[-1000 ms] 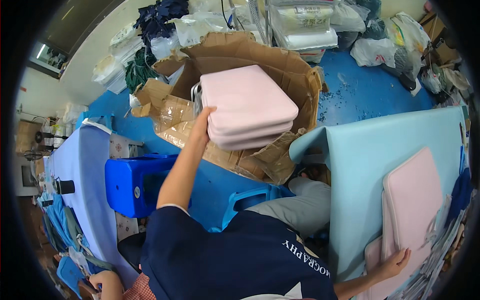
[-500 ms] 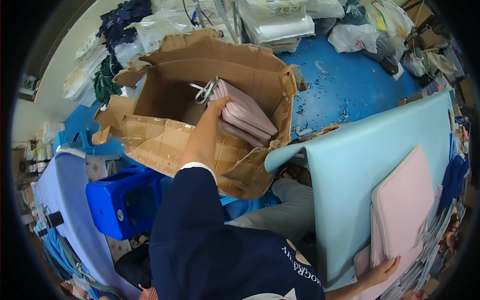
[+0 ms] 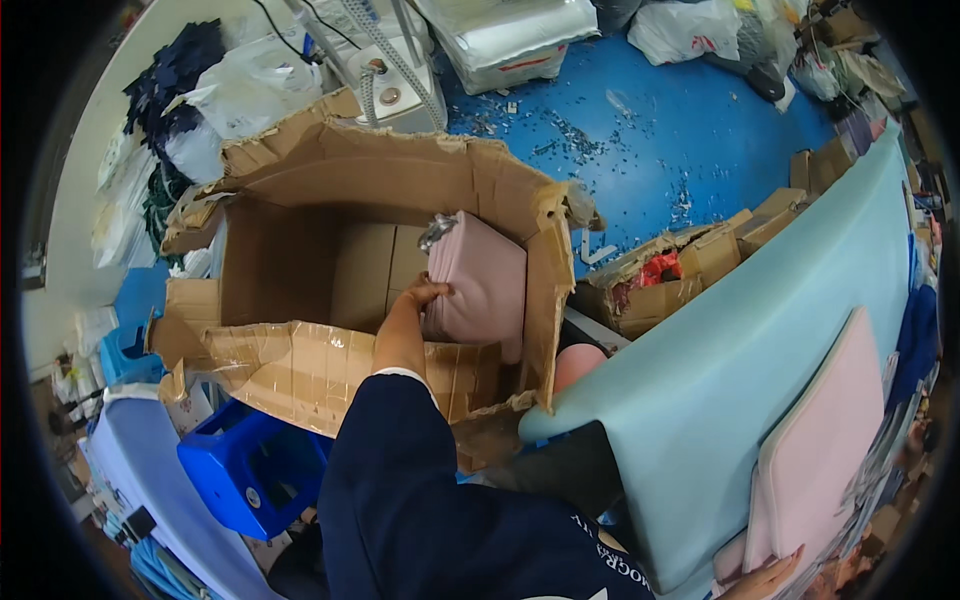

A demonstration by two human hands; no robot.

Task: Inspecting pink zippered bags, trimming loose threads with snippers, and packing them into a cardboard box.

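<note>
My left hand (image 3: pixel 425 292) reaches into a torn cardboard box (image 3: pixel 285 358) and grips the left edge of a stack of pale pink padded sleeves (image 3: pixel 490 275). Silvery-grey bits stick out at the stack's far corner. The stack leans near the box's right wall; its lower end is partly in shadow. At the lower right, my right hand (image 3: pixel 768 578) lies with fingers stretched along the bottom edge of more pink padded sleeves (image 3: pixel 825 430). These rest overlapping on a table with a light blue-green cover (image 3: pixel 680 390). Part of the right hand is cut off by the picture's dark rim.
A blue plastic stool (image 3: pixel 230 480) stands left of me beside a lilac-covered table (image 3: pixel 165 470). Smaller cardboard boxes (image 3: pixel 660 310) sit behind the blue-green cover. Plastic-wrapped bundles (image 3: pixel 520 40) and bags line the far side. Dark scraps litter the blue floor (image 3: pixel 590 150).
My left hand has lowered the pink stack deeper into the box, and the stack now stands more upright. The view has shifted. My right hand stays by the sleeves on the table.
</note>
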